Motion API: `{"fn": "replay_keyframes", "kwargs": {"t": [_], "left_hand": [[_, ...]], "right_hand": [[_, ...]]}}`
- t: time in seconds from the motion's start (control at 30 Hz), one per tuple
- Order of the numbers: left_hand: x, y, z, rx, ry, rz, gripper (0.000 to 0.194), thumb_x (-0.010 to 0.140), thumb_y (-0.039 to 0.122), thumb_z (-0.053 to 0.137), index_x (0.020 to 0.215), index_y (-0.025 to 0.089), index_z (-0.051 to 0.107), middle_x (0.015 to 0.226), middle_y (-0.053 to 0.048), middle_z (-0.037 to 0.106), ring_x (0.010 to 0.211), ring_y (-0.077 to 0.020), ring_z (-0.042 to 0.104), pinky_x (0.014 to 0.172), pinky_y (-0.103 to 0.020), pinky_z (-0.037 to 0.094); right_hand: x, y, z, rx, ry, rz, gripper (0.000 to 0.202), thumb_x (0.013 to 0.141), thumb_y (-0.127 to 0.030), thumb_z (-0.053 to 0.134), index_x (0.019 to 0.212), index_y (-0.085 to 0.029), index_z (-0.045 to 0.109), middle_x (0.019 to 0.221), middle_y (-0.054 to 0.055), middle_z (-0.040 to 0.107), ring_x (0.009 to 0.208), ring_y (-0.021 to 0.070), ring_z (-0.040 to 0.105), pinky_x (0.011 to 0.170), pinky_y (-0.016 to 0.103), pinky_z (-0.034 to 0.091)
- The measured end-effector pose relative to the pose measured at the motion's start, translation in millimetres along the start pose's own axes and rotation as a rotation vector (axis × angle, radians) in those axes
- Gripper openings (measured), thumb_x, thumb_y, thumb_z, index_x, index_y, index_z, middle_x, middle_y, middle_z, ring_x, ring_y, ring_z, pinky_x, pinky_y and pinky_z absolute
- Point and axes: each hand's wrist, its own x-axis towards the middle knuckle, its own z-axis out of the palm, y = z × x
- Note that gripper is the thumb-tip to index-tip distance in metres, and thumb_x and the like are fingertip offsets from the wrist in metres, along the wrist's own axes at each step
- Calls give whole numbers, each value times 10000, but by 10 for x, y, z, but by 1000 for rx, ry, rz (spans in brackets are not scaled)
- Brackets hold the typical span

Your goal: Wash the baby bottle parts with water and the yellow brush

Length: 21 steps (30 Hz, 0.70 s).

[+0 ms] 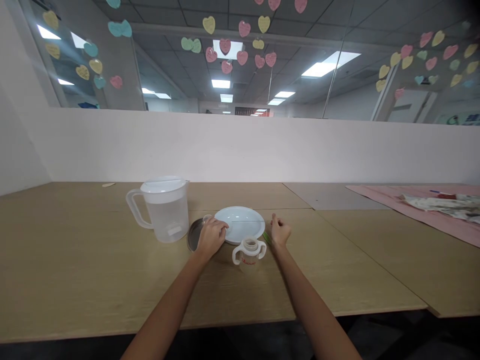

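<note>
My left hand is closed in a pinch at the left rim of a white plate. Right of that plate, my right hand is closed, thumb side up. A thin dark line runs across the plate between the two hands; I cannot tell what it is. In front of the plate stands a small baby bottle, its top uncovered, with two white handles. A round metal dish lies partly under my left hand, with a clear rounded piece behind the hand. Something green shows beside my right wrist.
A large translucent lidded pitcher holding clear liquid stands on the left of the wooden table. A flat pale oval lies near the wall. Far right, a pink cloth carries crumpled fabric and a pen.
</note>
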Motion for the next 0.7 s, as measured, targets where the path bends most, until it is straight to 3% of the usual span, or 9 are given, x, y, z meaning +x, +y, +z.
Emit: {"fn": "replay_keyframes", "kwargs": {"t": [0.13,0.3,0.4,0.53,0.7], "left_hand": [[-29,-74,41,-30,-87,5,278,752,97,439,779,210,692,799,-58,699,829,-216,609,974,-421,397],[-79,-101,66,-175,-185,-67,277,806,186,428,849,231,697,878,-36,707,993,-218,596,923,-371,441],[-63,-33,24,-377,-215,-133,267,816,214,428,879,216,688,849,-28,708,892,-193,632,844,-334,481],[-1,56,-32,-772,-108,-323,200,748,251,555,888,166,671,845,-68,714,797,-186,663,745,-299,516],[47,104,-44,-1123,29,-577,336,601,295,755,877,135,649,801,-87,709,755,-191,666,739,-308,533]], "right_hand": [[-20,-22,-8,-47,-9,-56,506,760,-600,447,466,-191,501,468,6,507,510,133,430,564,261,336],[-42,-47,-17,-89,-30,-88,517,763,-611,429,476,-189,505,466,10,506,520,138,434,565,261,337],[-42,-43,-18,-94,-35,-80,519,761,-616,428,480,-187,509,467,10,506,517,138,431,563,261,332],[-42,-21,-9,-99,-60,-80,518,763,-614,427,483,-186,508,473,3,507,516,133,426,566,257,325],[-66,-10,10,-98,-158,-116,542,755,-646,422,472,-188,479,453,-19,465,504,120,404,545,244,315]]}}
